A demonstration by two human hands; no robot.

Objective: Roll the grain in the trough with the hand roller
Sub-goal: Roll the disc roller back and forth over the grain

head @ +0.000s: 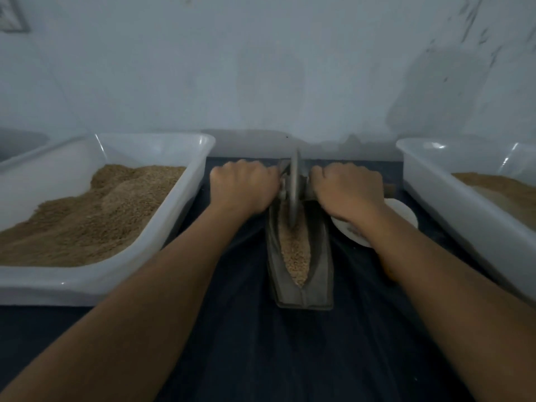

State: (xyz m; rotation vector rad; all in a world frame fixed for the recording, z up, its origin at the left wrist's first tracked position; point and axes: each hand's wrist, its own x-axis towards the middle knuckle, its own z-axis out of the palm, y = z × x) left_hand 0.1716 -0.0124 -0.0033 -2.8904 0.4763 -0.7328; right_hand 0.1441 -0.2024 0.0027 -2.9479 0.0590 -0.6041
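A narrow grey metal trough [319, 274] lies lengthwise in front of me on a dark cloth, filled with pale grain [295, 253]. The hand roller [294, 187], a thin grey metal disc on a cross axle, stands upright in the far end of the trough with its lower edge in the grain. My left hand [242, 185] grips the axle handle on the left of the disc. My right hand [348, 188] grips the handle on the right. Both fists hide the handles.
A white plastic tub [162, 227] heaped with brown grain stands to the left. A second white tub [464, 210] with finer brown material stands to the right. A white dish [406, 213] lies under my right forearm. A pale wall rises close behind.
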